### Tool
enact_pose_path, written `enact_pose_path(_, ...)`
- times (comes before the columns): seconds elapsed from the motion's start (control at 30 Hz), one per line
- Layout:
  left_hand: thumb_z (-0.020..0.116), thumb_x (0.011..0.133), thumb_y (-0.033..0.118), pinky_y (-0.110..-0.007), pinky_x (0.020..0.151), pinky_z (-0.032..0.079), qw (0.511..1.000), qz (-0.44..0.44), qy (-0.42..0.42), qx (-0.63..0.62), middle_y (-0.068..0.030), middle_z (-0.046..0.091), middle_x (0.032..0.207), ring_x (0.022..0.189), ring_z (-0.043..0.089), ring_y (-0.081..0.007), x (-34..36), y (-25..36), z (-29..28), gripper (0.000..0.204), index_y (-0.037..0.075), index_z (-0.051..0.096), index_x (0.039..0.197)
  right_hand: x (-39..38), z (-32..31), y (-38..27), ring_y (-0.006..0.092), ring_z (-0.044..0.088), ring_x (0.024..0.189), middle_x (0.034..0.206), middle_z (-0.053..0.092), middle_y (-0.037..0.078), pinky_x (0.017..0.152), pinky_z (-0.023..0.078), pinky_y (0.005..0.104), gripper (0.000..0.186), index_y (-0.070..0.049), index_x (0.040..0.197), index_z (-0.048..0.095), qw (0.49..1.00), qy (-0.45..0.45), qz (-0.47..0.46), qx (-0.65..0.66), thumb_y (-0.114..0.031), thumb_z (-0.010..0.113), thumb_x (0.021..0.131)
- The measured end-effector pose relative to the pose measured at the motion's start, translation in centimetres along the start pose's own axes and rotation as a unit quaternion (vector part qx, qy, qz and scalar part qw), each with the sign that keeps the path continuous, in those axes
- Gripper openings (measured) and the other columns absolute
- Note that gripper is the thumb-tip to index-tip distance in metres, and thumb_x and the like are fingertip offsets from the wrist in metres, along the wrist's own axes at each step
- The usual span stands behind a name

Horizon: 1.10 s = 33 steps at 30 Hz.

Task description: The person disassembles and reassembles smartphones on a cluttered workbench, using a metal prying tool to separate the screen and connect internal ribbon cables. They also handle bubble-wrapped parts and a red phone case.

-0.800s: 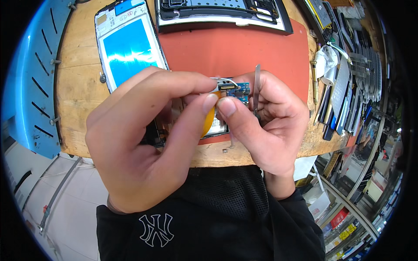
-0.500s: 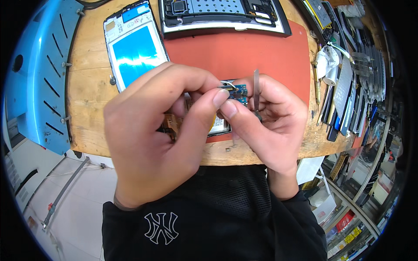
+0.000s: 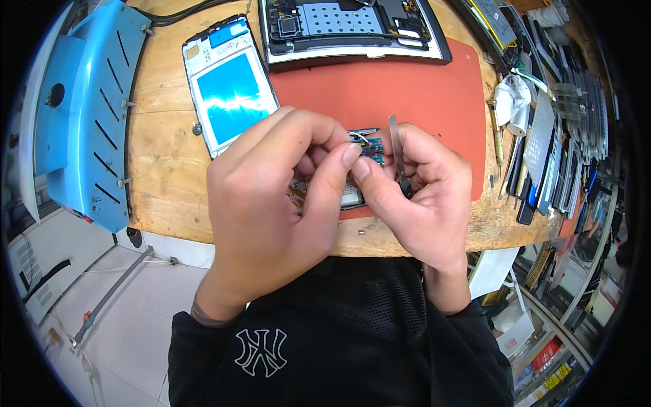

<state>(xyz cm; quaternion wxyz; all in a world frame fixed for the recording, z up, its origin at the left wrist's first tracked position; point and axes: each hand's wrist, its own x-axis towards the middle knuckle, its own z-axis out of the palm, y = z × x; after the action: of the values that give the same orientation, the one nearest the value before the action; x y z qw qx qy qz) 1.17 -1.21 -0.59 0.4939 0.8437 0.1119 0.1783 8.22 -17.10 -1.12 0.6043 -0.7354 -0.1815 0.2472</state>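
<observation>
Over the front of the bench, my left hand [image 3: 271, 180] pinches the near-left side of a small blue circuit board [image 3: 375, 144] between thumb and forefinger. My right hand [image 3: 427, 197] has its thumb against the same board, close to the left thumb. A thin flat metal pry blade [image 3: 395, 139] is tucked in the right hand's fingers and points up and away. Below the hands lies an opened phone [image 3: 350, 198], mostly covered by them. A pale wire or thin strip shows at the board's far edge; its fixing cannot be made out.
A phone frame with a blue panel [image 3: 232, 98] lies beyond my left hand. An opened device on a white-edged box [image 3: 352, 51] stands at the back of the red mat [image 3: 454, 102]. Tools and thin parts [image 3: 536, 159] crowd the right, a blue metal housing [image 3: 88, 122] the left.
The whole view has shifted, so the bench items sit further right. Both hands keep their grip on the board, with the left hand turned slightly and drawn closer to the right.
</observation>
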Motion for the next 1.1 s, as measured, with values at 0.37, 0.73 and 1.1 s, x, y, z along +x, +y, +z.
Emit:
enact_pose_path(0.37,0.076,0.087,0.005,-0.021,0.053,0.036,0.998,0.034,0.016,0.043,-0.0032,0.072,0.080,0.061,0.057,-0.0067,0.6,-0.5,-3.1,0.007,0.001,0.078,0.092,-0.4,-0.9,-1.0,-0.0017,0.040,0.061,0.074,0.052,-0.007,0.052,0.030,0.0197,0.012,0.001,0.090,0.063,0.997,0.016,0.070,0.019,-0.002,0.074,0.093)
enact_pose_path(0.73,0.090,0.076,0.030,-0.028,0.070,0.052,0.974,-0.068,0.074,0.203,-0.0109,0.069,0.126,0.072,0.055,-0.0104,5.8,-7.1,-8.3,0.074,0.007,0.061,0.140,0.1,-2.2,-0.1,0.0011,0.044,0.065,0.079,0.056,-0.005,0.056,0.036,0.0206,0.017,0.002,0.101,0.071,0.994,0.052,0.021,-0.097,-0.003,0.079,0.087)
enact_pose_path(1.1,0.094,0.069,0.019,-0.029,0.068,0.049,0.975,-0.077,0.001,0.210,-0.0048,0.062,0.109,0.072,0.050,-0.0105,7.1,-6.9,-9.2,0.079,0.010,0.061,0.141,0.6,-2.6,-1.0,0.0007,0.050,0.073,0.083,0.062,-0.005,0.065,0.040,0.0184,0.014,0.000,0.103,0.071,0.992,0.007,0.026,-0.123,-0.004,0.076,0.091)
